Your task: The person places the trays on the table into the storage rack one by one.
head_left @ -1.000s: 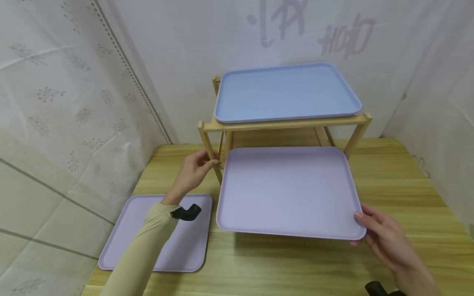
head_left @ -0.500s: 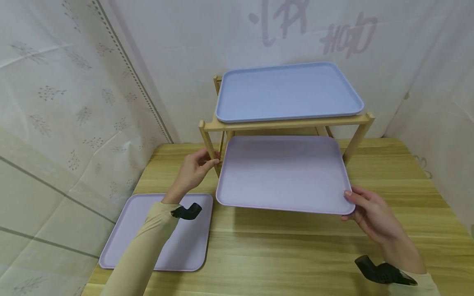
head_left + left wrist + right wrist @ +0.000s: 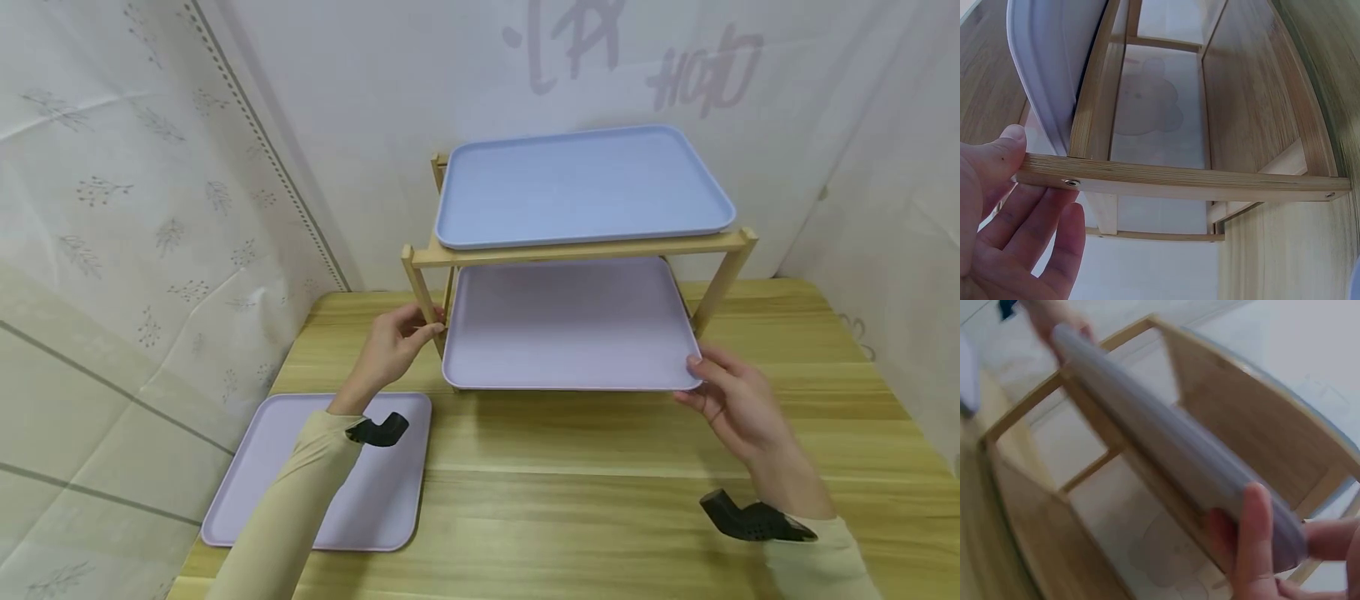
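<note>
A wooden shelf rack (image 3: 585,252) stands on the table, a blue tray (image 3: 585,187) lying on its top level. My left hand (image 3: 388,346) grips the rack's front left post, thumb on one side and fingers curled behind it, as the left wrist view shows on the post (image 3: 1197,179). A light purple tray (image 3: 570,329) lies mostly inside the middle level, its front edge sticking out. My right hand (image 3: 738,408) pinches that tray's front right corner, thumb above and fingers beneath. In the right wrist view the purple tray (image 3: 1166,431) appears edge-on over the shelf.
Another purple tray (image 3: 382,500) lies flat on the wooden table (image 3: 570,517) at the left, under my left forearm. A patterned cloth (image 3: 150,217) hangs on the left, and a pale cloth wall stands behind the rack.
My right hand has pushed the purple tray away from me, deeper into the rack under the blue tray. The left hand has stayed on the post.
</note>
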Demonstrator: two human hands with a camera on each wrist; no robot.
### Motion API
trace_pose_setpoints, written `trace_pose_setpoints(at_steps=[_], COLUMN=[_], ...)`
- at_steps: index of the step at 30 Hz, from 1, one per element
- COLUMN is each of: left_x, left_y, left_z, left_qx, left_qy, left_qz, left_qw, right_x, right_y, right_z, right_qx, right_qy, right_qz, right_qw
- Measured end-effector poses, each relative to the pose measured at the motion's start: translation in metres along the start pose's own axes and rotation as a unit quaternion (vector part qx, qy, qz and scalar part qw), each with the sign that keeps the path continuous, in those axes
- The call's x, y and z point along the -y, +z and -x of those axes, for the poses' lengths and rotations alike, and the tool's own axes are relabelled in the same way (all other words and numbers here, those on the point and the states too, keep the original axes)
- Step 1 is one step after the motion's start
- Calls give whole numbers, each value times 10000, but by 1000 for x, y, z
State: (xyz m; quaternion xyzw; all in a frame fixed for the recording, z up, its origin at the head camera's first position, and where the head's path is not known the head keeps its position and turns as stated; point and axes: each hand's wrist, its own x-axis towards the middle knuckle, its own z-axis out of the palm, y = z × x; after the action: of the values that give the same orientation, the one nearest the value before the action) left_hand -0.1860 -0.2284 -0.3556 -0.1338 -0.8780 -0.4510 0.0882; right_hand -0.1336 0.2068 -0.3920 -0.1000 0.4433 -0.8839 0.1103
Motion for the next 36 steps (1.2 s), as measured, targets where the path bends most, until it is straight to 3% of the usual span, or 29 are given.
trace_pose_setpoints(at_steps=[2, 5, 7, 10, 12, 14, 21, 28, 34, 36], left_x=[1, 1, 1, 1, 0, 0, -1, -1, -1, -1], left_y=[0, 0, 0, -1, -1, -1, -1, -1, 1, 1], left_z=[0, 0, 0, 0, 0, 0, 1, 0, 0, 0], left_qx=[-10, -12, -11, 16, 28, 25, -19, -14, -28, -25], left_qy=[-16, -52, -76, -80, -89, -102, -91, -107, -114, -119], left_qz=[17, 79, 118, 150, 159, 169, 81, 29, 176, 232], left_qw=[10000, 10000, 9999, 9999, 9998, 9998, 9999, 9999, 9998, 9997], right_x=[-5, -13, -17, -21, -22, -24, -30, -33, -34, -34], right_y=[4, 11, 15, 19, 21, 23, 26, 26, 26, 27], right_z=[2, 6, 9, 14, 17, 18, 14, 0, -14, -18], right_qx=[-342, -828, -1073, -1258, -1395, -1535, -2022, -2141, -2210, -2227], right_qy=[-435, -1047, -1397, -1756, -1904, -1974, -2328, -2570, -2815, -2833], right_qz=[657, 1815, 2658, 3839, 4524, 4931, 5208, 5286, 5479, 5483], right_qw=[9963, 9743, 9478, 8978, 8600, 8333, 7961, 7802, 7561, 7547])
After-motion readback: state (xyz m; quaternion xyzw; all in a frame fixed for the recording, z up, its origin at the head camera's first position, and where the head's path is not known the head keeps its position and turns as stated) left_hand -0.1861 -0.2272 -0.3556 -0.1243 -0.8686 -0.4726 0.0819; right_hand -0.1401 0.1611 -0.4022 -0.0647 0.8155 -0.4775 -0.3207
